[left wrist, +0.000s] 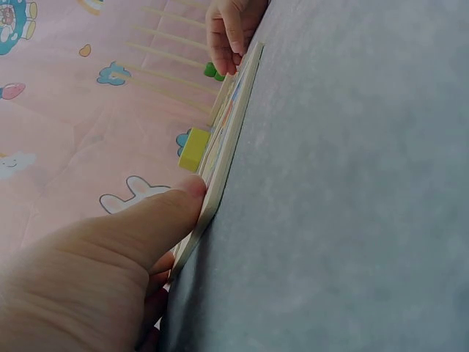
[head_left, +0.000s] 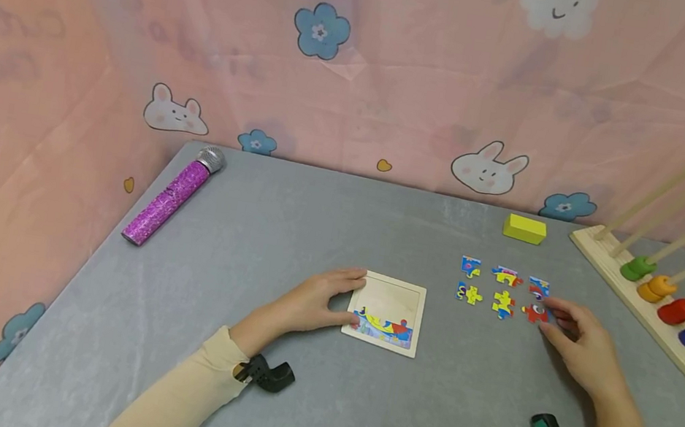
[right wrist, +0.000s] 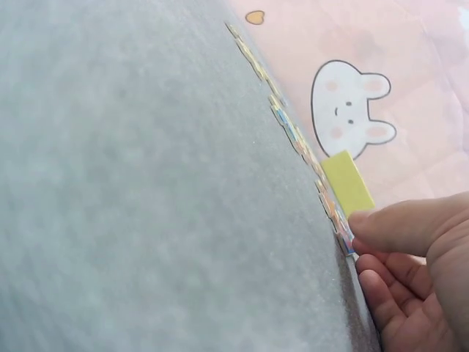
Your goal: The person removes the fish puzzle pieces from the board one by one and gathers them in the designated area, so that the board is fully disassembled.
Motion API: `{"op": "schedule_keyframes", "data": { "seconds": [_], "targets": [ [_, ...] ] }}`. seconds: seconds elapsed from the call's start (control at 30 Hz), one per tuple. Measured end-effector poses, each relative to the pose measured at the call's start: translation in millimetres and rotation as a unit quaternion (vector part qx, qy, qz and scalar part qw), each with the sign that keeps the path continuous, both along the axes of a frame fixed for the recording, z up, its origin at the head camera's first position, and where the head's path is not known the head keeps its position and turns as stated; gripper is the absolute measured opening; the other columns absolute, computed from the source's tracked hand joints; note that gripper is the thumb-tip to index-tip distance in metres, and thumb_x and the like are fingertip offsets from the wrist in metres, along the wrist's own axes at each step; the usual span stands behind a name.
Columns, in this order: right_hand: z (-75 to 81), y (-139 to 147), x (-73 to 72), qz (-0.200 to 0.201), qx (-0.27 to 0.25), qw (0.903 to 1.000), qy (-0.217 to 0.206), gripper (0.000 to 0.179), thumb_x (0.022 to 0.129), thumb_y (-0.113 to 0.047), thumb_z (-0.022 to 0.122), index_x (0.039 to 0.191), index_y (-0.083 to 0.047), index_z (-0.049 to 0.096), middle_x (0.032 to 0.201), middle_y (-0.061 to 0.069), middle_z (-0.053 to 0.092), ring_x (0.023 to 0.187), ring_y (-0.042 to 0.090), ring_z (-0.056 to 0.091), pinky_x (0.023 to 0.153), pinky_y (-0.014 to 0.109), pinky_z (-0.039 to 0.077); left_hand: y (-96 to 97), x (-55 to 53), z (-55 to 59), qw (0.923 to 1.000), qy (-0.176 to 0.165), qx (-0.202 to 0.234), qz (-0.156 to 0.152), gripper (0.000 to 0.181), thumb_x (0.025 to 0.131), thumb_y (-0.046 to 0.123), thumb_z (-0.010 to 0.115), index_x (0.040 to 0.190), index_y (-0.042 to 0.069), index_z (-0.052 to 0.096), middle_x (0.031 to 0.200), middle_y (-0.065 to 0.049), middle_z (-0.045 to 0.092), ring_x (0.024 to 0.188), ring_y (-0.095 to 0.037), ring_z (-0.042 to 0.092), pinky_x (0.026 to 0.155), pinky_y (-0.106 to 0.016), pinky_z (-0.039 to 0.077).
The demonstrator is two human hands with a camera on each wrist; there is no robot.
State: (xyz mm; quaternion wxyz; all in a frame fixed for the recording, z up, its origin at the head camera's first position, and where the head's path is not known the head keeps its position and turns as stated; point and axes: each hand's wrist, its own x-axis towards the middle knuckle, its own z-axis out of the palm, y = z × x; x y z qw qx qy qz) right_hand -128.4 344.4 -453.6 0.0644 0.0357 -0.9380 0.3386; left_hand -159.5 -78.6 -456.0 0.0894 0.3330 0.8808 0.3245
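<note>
My left hand (head_left: 318, 300) holds the left side of a square wooden puzzle board (head_left: 390, 287), thumb near the lower corner and fingers at the upper one. Colourful pieces fill the board's lower strip (head_left: 388, 329); bare wood shows above. In the left wrist view the thumb (left wrist: 192, 187) lies against the board's edge. My right hand (head_left: 584, 349) is at a red puzzle piece (head_left: 535, 313), thumb and forefinger parted beside its right edge. The piece lies on the table among several loose pieces (head_left: 503, 304) in two rows. Fingertips partly hide the pieces in the right wrist view.
A yellow block (head_left: 525, 229) stands behind the loose pieces. At the right is a wooden peg rack (head_left: 641, 306) with upright rods and coloured rings. A glittery purple microphone (head_left: 168, 202) lies at the left. A pink patterned cloth (head_left: 360, 98) hangs behind the grey table (head_left: 330, 204).
</note>
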Motion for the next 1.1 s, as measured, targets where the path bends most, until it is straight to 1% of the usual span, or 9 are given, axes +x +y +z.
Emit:
{"op": "schedule_keyframes", "data": {
  "seconds": [0.07, 0.3, 0.33, 0.37, 0.6, 0.7, 0.8, 1.0, 1.1],
  "targets": [
    [2.3, -0.7, 1.0, -0.004, -0.002, 1.0, -0.003, 0.042, 0.094, -0.02, 0.059, 0.127, 0.006, 0.051, 0.123, 0.027, 0.051, 0.094, -0.019, 0.029, 0.073, -0.003, 0.026, 0.5, 0.4, 0.2, 1.0, 0.0, 0.002, -0.001, 0.068, 0.084, 0.032, 0.072, 0.14, 0.005, 0.046, 0.151, -0.005, 0.038, 0.14, -0.02, 0.033, 0.112, -0.037, 0.033],
    [19.0, -12.4, 4.9, 0.003, -0.002, 0.9997, -0.022, 0.05, 0.094, -0.024, 0.06, 0.133, 0.004, 0.047, 0.128, 0.027, 0.048, 0.107, 0.018, 0.048, 0.075, -0.008, 0.025, 2.0, 0.7, 1.3, 1.0, 0.005, 0.0, -0.007, 0.067, 0.085, 0.032, 0.071, 0.14, 0.004, 0.045, 0.151, -0.005, 0.037, 0.141, -0.02, 0.033, 0.113, -0.037, 0.032],
    [21.4, -15.2, 5.4, 0.009, -0.003, 0.9998, -0.02, 0.05, 0.094, -0.023, 0.06, 0.134, 0.004, 0.047, 0.127, 0.026, 0.049, 0.107, 0.015, 0.047, 0.075, -0.009, 0.026, 2.2, 0.6, 1.4, 1.0, 0.006, -0.001, -0.007, 0.067, 0.085, 0.032, 0.071, 0.141, 0.005, 0.045, 0.151, -0.005, 0.037, 0.141, -0.02, 0.032, 0.113, -0.037, 0.032],
    [23.4, -18.3, 5.8, 0.018, -0.005, 0.9997, -0.017, 0.049, 0.093, -0.021, 0.061, 0.134, 0.003, 0.047, 0.127, 0.026, 0.049, 0.108, 0.02, 0.048, 0.076, -0.008, 0.026, 2.4, 0.5, 1.4, 0.9999, 0.007, -0.003, -0.009, 0.067, 0.085, 0.032, 0.071, 0.141, 0.005, 0.045, 0.151, -0.004, 0.037, 0.141, -0.02, 0.032, 0.113, -0.037, 0.032],
    [31.3, -48.2, 7.4, 0.085, -0.015, 0.9961, 0.02, 0.043, 0.089, -0.011, 0.067, 0.127, 0.002, 0.053, 0.119, 0.021, 0.057, 0.1, -0.017, 0.04, 0.081, -0.006, 0.031, 3.3, 0.8, 1.8, 0.9996, 0.013, -0.01, -0.022, 0.068, 0.086, 0.033, 0.069, 0.142, 0.005, 0.044, 0.152, -0.005, 0.035, 0.142, -0.02, 0.03, 0.113, -0.038, 0.031],
    [29.8, -64.1, 6.9, 0.122, -0.044, 0.9913, 0.025, 0.042, 0.088, -0.005, 0.066, 0.126, 0.006, 0.052, 0.12, 0.022, 0.057, 0.103, -0.019, 0.04, 0.086, -0.005, 0.032, 2.7, 1.8, 2.9, 0.9995, 0.009, -0.02, -0.023, 0.068, 0.086, 0.033, 0.069, 0.142, 0.005, 0.043, 0.153, -0.005, 0.033, 0.142, -0.02, 0.029, 0.114, -0.038, 0.03],
    [27.9, -80.2, 8.1, 0.14, -0.062, 0.9881, 0.018, 0.042, 0.087, -0.003, 0.066, 0.126, 0.006, 0.053, 0.121, 0.02, 0.057, 0.106, -0.011, 0.045, 0.089, -0.004, 0.033, 1.4, 3.5, 5.6, 0.9991, 0.001, -0.035, -0.022, 0.069, 0.085, 0.033, 0.069, 0.142, 0.004, 0.043, 0.154, -0.006, 0.032, 0.143, -0.021, 0.027, 0.115, -0.039, 0.029],
    [32.6, -110.9, 13.1, 0.16, -0.075, 0.9842, 0.001, 0.042, 0.088, -0.006, 0.066, 0.127, 0.002, 0.054, 0.122, 0.017, 0.059, 0.109, 0.023, 0.055, 0.091, 0.0, 0.035, -1.6, 7.8, 11.9, 0.9978, -0.005, -0.059, -0.029, 0.071, 0.086, 0.034, 0.068, 0.143, 0.004, 0.041, 0.155, -0.007, 0.028, 0.144, -0.023, 0.024, 0.116, -0.041, 0.026],
    [35.0, -125.6, 14.0, 0.177, -0.076, 0.9812, -0.011, 0.041, 0.088, -0.007, 0.066, 0.127, 0.001, 0.054, 0.123, 0.015, 0.059, 0.11, 0.028, 0.056, 0.095, 0.015, 0.045, -2.8, 10.3, 12.5, 0.9976, 0.0, -0.061, -0.034, 0.069, 0.087, 0.033, 0.067, 0.143, 0.004, 0.041, 0.155, -0.007, 0.028, 0.144, -0.024, 0.024, 0.116, -0.041, 0.025]
  ]
}}
